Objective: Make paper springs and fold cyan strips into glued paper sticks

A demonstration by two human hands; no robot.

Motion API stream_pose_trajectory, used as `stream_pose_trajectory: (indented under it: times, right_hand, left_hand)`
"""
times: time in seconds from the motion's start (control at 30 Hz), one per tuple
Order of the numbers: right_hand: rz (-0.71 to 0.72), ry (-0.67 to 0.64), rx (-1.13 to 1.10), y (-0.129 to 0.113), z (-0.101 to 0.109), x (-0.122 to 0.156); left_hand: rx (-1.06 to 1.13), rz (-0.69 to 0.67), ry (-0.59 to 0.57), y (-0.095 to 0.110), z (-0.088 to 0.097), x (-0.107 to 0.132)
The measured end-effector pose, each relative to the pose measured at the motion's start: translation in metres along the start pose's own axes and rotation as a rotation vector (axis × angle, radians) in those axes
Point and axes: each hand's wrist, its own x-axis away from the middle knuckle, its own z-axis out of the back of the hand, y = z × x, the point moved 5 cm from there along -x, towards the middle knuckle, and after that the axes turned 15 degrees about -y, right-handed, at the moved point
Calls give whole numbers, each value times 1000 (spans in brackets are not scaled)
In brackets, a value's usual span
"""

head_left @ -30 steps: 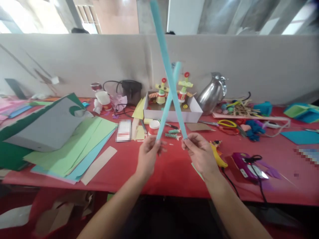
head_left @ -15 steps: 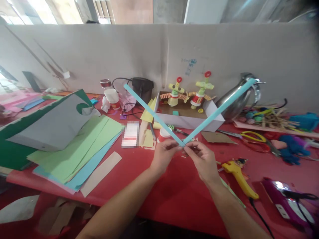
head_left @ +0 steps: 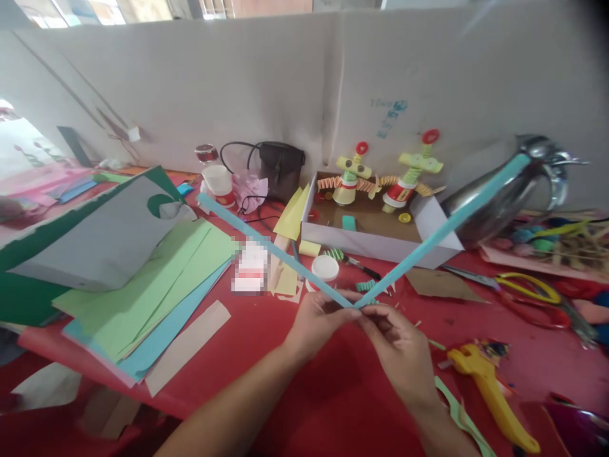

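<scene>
Two long light-blue paper strips meet in a V above the red table [head_left: 333, 393]. My left hand [head_left: 316, 320] pinches the end of the left strip [head_left: 271, 251], which slants up to the left. My right hand [head_left: 402, 349] pinches the end of the right strip [head_left: 447, 225], which slants up to the right across a steel jug [head_left: 533, 184]. The two strip ends overlap between my fingertips, just above the tabletop.
Stacked green and blue paper sheets [head_left: 152, 285] lie at left. A white box [head_left: 375, 244] with two paper-cup figures stands behind the hands. Nearby are a glue pot [head_left: 325, 270], a yellow glue gun [head_left: 490, 393], yellow scissors [head_left: 528, 289] and a black bag [head_left: 280, 168].
The strips were crossed upright a second ago; both hands came together and lowered toward the table, and the strips now spread out in a wide V. The camera tilted down.
</scene>
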Motion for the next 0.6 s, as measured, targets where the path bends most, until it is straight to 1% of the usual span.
stream_pose_trajectory:
  times: [0.1, 0.2, 0.27, 0.37, 0.47, 0.6]
  right_hand:
    - [13, -13, 1, 4, -1, -1]
    - [-12, -6, -13, 9, 1, -1]
    - [-40, 4, -12, 11, 3, 0]
    - [-75, 35, 0, 11, 6, 0]
    - [-81, 34, -8, 9, 8, -2]
    - [-89, 0, -76, 10, 8, -3]
  left_hand:
    - [-129, -45, -7, 4, 2, -2]
    - [-248, -76, 23, 9, 5, -2]
    - [-226, -58, 32, 9, 5, -1]
    - [-116, -29, 80, 4, 5, 0]
    - [-26, 12, 117, -3, 6, 1]
    - [-18, 39, 10, -7, 2, -2]
